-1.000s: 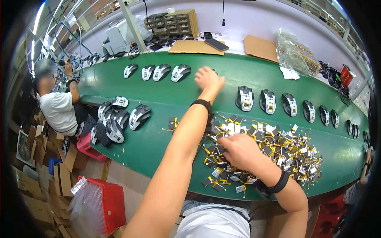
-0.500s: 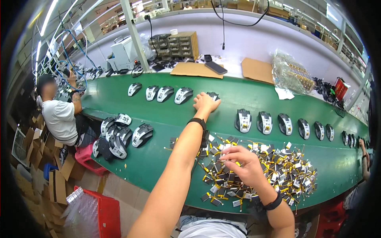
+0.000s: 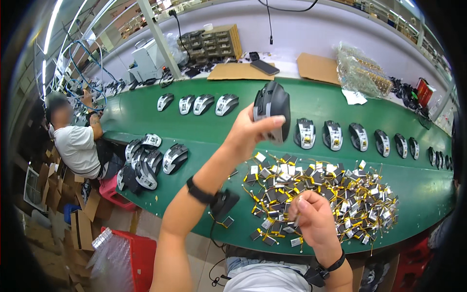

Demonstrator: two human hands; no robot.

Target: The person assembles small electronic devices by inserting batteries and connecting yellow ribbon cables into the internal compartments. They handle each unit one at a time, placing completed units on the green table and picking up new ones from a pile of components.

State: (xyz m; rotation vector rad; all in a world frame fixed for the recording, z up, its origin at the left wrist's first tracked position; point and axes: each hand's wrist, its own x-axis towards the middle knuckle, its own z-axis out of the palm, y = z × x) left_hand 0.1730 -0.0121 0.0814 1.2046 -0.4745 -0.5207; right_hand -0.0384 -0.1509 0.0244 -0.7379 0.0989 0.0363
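Observation:
My left hand point(image 3: 244, 130) is wrapped around a black and grey computer mouse point(image 3: 278, 104), holding it tilted up in the air above the green bench. Over a heap of small battery packs point(image 3: 350, 204) with yellow tape and thin wires hovers my right hand point(image 3: 315, 219). Its fingers are pinched together; a small thing seems to stick out at the fingertips, too small to name. Half-built mice with pale, open-looking tops point(image 3: 305, 134) stand in a row to the right of the held one. Several more mice point(image 3: 227, 104) stand spaced out to the left.
A pile of mice point(image 3: 145, 173) lies on the bench's near left part. Cardboard point(image 3: 238, 71), a phone point(image 3: 265, 67) and bubble wrap point(image 3: 362, 78) line the far ledge. At the left sits a person in a white shirt point(image 3: 73, 143). A red crate point(image 3: 143, 258) stands below the bench.
My left hand has lifted the mouse off the bench and brought it closer, turning it upright. The right hand has moved slightly right and nearer to me, still pinched.

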